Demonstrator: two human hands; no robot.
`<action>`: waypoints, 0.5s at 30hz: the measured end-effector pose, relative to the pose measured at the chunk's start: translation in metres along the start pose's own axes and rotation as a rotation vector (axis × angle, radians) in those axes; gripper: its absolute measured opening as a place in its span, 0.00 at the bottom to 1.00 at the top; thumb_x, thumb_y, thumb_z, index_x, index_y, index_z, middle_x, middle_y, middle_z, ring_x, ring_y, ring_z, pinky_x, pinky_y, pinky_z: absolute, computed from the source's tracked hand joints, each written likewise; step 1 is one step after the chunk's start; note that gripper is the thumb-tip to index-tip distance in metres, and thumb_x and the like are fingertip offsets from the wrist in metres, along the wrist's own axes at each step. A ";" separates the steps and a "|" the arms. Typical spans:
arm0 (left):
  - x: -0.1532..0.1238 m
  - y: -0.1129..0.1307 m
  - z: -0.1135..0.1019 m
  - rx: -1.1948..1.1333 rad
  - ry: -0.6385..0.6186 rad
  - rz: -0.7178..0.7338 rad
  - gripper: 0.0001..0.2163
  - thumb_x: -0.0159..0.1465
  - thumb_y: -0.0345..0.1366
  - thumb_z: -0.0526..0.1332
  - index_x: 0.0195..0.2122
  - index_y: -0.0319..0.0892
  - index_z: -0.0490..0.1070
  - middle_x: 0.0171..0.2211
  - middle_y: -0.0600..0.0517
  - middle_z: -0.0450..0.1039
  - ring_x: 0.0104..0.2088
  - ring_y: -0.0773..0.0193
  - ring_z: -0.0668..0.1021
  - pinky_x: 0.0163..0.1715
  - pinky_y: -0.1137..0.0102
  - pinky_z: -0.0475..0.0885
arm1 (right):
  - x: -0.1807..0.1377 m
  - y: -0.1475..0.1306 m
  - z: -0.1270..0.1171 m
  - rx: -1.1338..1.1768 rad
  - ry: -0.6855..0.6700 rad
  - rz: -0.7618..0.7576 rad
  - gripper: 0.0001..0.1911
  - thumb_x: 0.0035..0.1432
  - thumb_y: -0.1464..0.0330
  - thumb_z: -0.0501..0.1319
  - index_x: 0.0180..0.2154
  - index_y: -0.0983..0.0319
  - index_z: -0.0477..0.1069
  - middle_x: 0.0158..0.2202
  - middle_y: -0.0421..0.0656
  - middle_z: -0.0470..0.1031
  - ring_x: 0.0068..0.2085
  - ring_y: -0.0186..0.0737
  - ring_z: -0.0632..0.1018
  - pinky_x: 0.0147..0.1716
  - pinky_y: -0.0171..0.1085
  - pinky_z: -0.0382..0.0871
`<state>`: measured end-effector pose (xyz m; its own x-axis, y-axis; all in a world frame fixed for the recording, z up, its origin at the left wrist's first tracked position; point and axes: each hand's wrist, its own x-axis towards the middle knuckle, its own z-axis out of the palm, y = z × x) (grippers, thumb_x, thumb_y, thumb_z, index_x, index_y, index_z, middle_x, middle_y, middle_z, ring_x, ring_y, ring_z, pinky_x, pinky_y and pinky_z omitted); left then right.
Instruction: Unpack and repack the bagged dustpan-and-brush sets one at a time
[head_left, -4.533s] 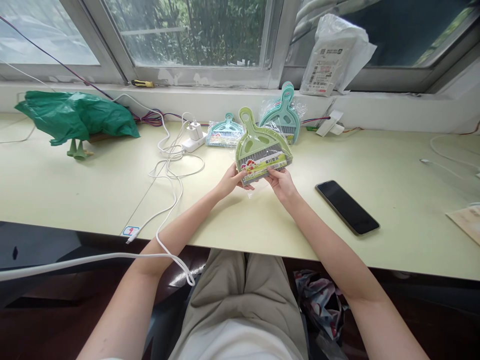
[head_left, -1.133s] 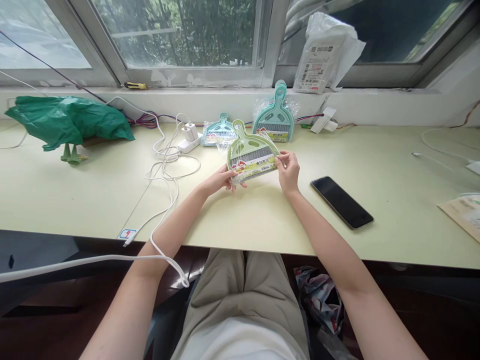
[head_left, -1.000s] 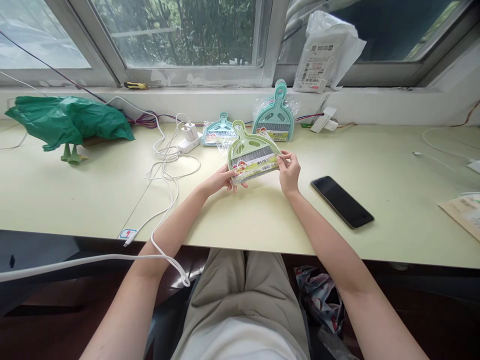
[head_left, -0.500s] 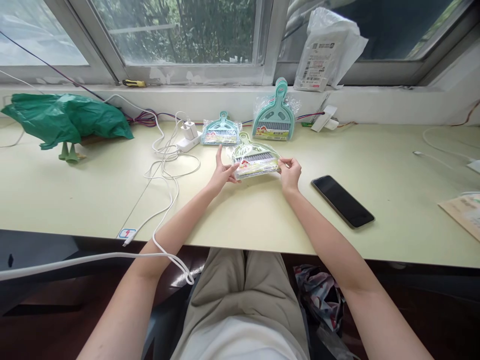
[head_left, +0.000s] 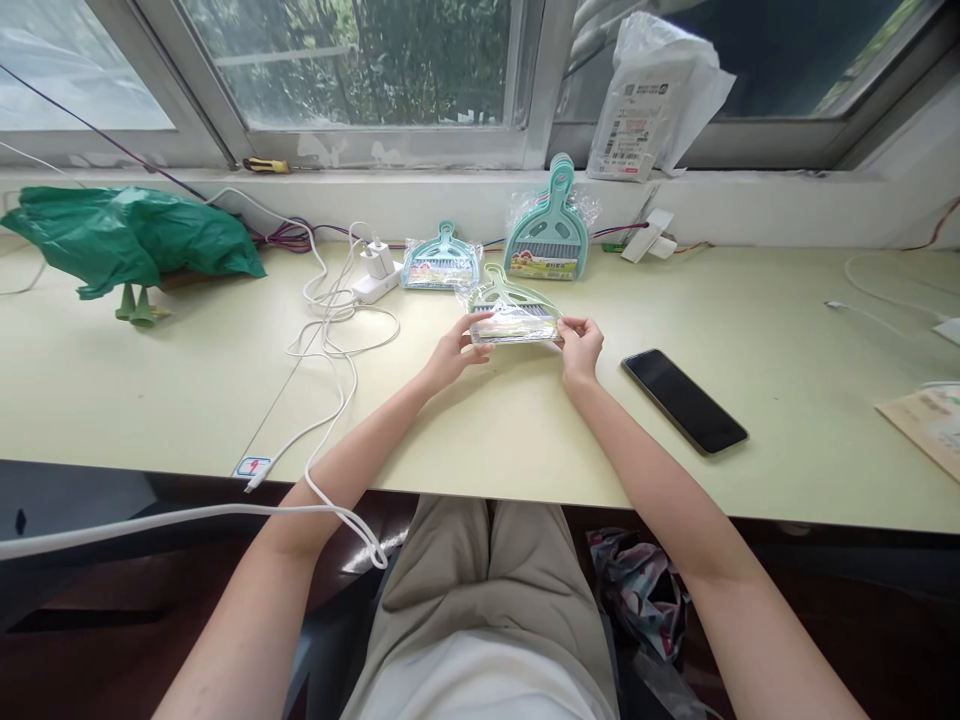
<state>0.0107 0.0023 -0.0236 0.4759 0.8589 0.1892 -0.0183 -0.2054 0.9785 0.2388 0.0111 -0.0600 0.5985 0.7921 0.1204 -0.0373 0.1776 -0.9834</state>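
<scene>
A green dustpan and brush set in clear wrapping is held between both hands over the table, its handle pointing away from me. My left hand grips the near left corner with fingers closed on it. At the near right corner my right hand pinches the wrapping. Glare covers most of the set's label. Just behind stand a small blue dustpan set, also wrapped, and a stack of larger turquoise dustpan sets leaning on the wall.
A black phone lies right of my right hand. White cables and a power strip are on the left, beyond them a green plastic bag. A white package and yellow cutter rest on the sill.
The green set has tilted, its near edge lifting slightly so the label now shows glare. My left index finger, stretched out before, has come down onto the set.
</scene>
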 end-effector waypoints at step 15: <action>0.007 -0.018 -0.009 -0.033 0.283 -0.093 0.25 0.53 0.53 0.67 0.45 0.41 0.78 0.52 0.45 0.74 0.48 0.56 0.75 0.45 0.65 0.74 | 0.003 0.000 0.001 -0.067 -0.301 -0.041 0.27 0.48 0.47 0.63 0.39 0.62 0.75 0.44 0.47 0.76 0.46 0.46 0.77 0.45 0.45 0.76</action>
<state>0.0068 0.0164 -0.0391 0.2125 0.9711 0.1091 -0.0170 -0.1080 0.9940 0.2403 0.0142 -0.0592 0.3338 0.9243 0.1848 0.0411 0.1816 -0.9825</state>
